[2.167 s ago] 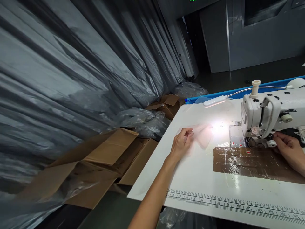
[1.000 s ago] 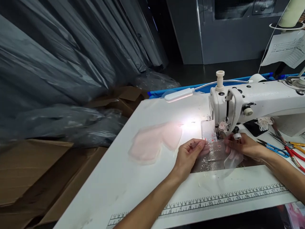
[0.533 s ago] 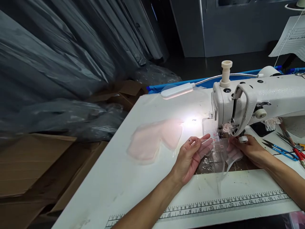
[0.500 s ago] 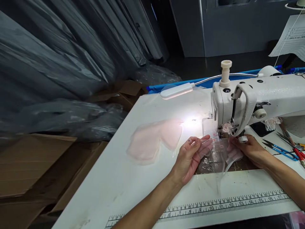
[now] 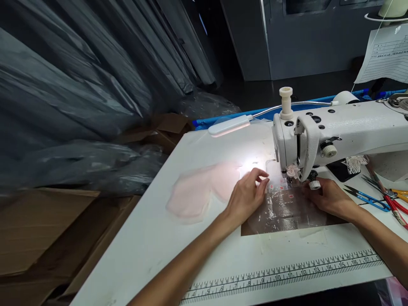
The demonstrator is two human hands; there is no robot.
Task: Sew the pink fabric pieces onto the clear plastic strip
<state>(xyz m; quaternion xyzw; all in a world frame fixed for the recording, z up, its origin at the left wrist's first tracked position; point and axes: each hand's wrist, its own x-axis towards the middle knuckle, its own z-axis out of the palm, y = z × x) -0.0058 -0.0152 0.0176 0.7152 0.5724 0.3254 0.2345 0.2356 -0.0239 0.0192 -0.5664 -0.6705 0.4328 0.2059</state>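
Note:
A piece of sheer fabric [image 5: 283,208] with small pink-red marks lies across the brown plate in front of the sewing machine [image 5: 350,127]. My left hand [image 5: 247,193] is closed at the fabric's left side, its thumb and forefinger pinching near the edge. On the other side, my right hand [image 5: 330,197] grips the fabric close to the needle area; its fingertips are partly hidden by the machine head and a white knob [image 5: 314,185]. A pale pink ribbon rosette [image 5: 292,171] sits at the presser foot, between the two hands.
Pale pink fabric pieces [image 5: 191,193] lie left of my hands, under a lit lamp [image 5: 229,126]. Blue thread snips [image 5: 369,199] and red-handled scissors [image 5: 393,204] are at right. A printed ruler [image 5: 280,276] runs along the front edge. Cardboard boxes [image 5: 41,229] stand left.
My left hand has turned from palm-up to palm-down, lowering the sheer fabric flat onto the plate. My right hand stays by the needle area. The view has shifted slightly.

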